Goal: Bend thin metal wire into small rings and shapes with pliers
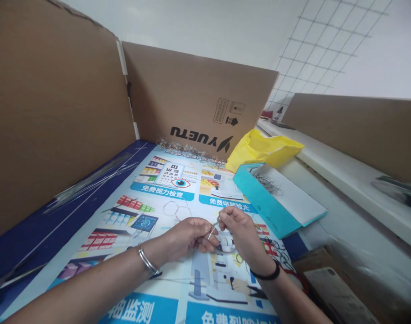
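In front of me, over a printed poster sheet (183, 288), my two hands meet at a thin, pale metal wire (210, 233). My left hand (191, 234), a silver bangle on its wrist, has its thumb and fingers closed on one part of the wire. The fingertips of my right hand (237, 227) pinch its upper end; a black band circles that wrist. The wire's exact shape is partly hidden by the fingers. Just beyond my left hand, a loop of thin wire (176, 210) lies on the sheet.
An open turquoise box (269, 202) with tangled wire pieces (268, 182) sits right, before a yellow bag (259, 148). Cardboard panels (191, 90) stand behind and left; wire scraps (188, 149) line the back. Long thin rods (97, 177) lie left. A cardboard box (336, 288) is lower right.
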Demonstrator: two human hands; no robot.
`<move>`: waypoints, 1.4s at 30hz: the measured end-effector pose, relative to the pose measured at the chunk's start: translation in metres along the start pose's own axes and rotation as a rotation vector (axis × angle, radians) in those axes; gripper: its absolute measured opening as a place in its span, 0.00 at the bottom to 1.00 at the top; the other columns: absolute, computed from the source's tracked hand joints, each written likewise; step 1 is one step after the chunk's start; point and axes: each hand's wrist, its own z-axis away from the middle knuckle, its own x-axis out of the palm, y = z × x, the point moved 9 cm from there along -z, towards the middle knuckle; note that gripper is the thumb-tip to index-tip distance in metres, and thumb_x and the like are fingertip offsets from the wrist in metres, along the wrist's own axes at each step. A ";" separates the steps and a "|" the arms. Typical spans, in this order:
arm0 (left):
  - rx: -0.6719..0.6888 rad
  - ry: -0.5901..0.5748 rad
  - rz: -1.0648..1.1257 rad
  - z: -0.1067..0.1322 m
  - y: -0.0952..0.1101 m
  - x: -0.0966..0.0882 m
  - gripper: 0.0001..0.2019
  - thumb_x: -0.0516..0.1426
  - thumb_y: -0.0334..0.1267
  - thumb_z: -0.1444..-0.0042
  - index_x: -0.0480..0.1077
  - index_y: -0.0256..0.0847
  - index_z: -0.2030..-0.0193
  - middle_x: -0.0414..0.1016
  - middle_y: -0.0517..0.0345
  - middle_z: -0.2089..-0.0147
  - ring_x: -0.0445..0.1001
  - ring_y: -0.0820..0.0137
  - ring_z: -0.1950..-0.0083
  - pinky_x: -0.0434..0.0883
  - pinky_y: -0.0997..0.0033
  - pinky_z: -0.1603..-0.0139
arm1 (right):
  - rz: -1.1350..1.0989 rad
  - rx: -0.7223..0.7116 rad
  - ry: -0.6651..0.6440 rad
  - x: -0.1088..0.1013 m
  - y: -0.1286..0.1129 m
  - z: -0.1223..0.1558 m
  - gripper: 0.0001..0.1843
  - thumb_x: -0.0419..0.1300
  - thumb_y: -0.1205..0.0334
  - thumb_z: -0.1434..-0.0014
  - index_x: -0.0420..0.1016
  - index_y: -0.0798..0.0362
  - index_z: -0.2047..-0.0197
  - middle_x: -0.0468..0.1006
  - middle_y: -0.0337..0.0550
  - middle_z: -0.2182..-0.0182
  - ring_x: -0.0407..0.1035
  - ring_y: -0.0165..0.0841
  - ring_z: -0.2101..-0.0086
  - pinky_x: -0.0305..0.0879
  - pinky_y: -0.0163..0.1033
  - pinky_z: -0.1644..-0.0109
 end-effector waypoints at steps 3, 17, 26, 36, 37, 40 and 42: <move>-0.013 -0.025 0.000 -0.002 -0.001 -0.002 0.15 0.61 0.46 0.49 0.72 0.32 0.65 0.79 0.47 0.66 0.76 0.71 0.71 0.65 0.75 0.71 | -0.058 0.016 -0.025 0.001 0.003 -0.002 0.10 0.64 0.55 0.48 0.70 0.52 0.72 0.70 0.34 0.78 0.62 0.27 0.75 0.58 0.35 0.69; -0.010 -0.084 -0.048 0.002 0.001 0.004 0.14 0.63 0.44 0.50 0.72 0.33 0.67 0.78 0.54 0.70 0.74 0.75 0.73 0.64 0.76 0.69 | -0.177 0.119 -0.169 0.018 0.015 0.002 0.11 0.65 0.55 0.48 0.70 0.52 0.71 0.71 0.36 0.79 0.64 0.27 0.76 0.58 0.35 0.69; -0.025 -0.046 -0.057 0.004 0.003 0.003 0.14 0.64 0.44 0.53 0.71 0.34 0.68 0.77 0.55 0.72 0.74 0.73 0.72 0.66 0.73 0.66 | -0.136 0.116 -0.173 0.019 0.012 0.003 0.12 0.65 0.54 0.48 0.71 0.53 0.73 0.70 0.36 0.79 0.62 0.27 0.76 0.57 0.35 0.70; -0.030 -0.039 -0.059 0.003 0.002 0.002 0.14 0.63 0.44 0.51 0.71 0.34 0.68 0.77 0.55 0.72 0.73 0.75 0.73 0.64 0.76 0.71 | -0.062 0.068 -0.133 0.014 0.010 0.001 0.12 0.63 0.54 0.47 0.69 0.52 0.73 0.69 0.35 0.79 0.62 0.27 0.76 0.59 0.35 0.70; -0.032 -0.040 -0.048 0.002 0.001 0.002 0.14 0.63 0.44 0.51 0.71 0.33 0.68 0.77 0.54 0.71 0.73 0.75 0.73 0.64 0.76 0.71 | -0.045 0.055 -0.117 0.011 0.010 0.001 0.11 0.63 0.54 0.47 0.69 0.52 0.72 0.69 0.35 0.79 0.63 0.27 0.76 0.59 0.35 0.69; -0.038 -0.027 0.005 0.001 -0.001 0.001 0.15 0.63 0.45 0.51 0.71 0.33 0.67 0.78 0.49 0.66 0.75 0.72 0.71 0.66 0.75 0.70 | 0.025 0.000 -0.048 0.002 0.007 -0.001 0.10 0.62 0.55 0.46 0.70 0.52 0.71 0.69 0.35 0.78 0.63 0.27 0.76 0.60 0.34 0.69; -0.036 0.004 0.042 0.000 0.000 -0.001 0.14 0.62 0.44 0.49 0.71 0.32 0.65 0.78 0.47 0.64 0.77 0.70 0.68 0.67 0.74 0.69 | 0.085 -0.046 0.003 -0.005 0.002 -0.001 0.09 0.62 0.56 0.45 0.70 0.51 0.71 0.70 0.34 0.78 0.63 0.27 0.75 0.60 0.34 0.69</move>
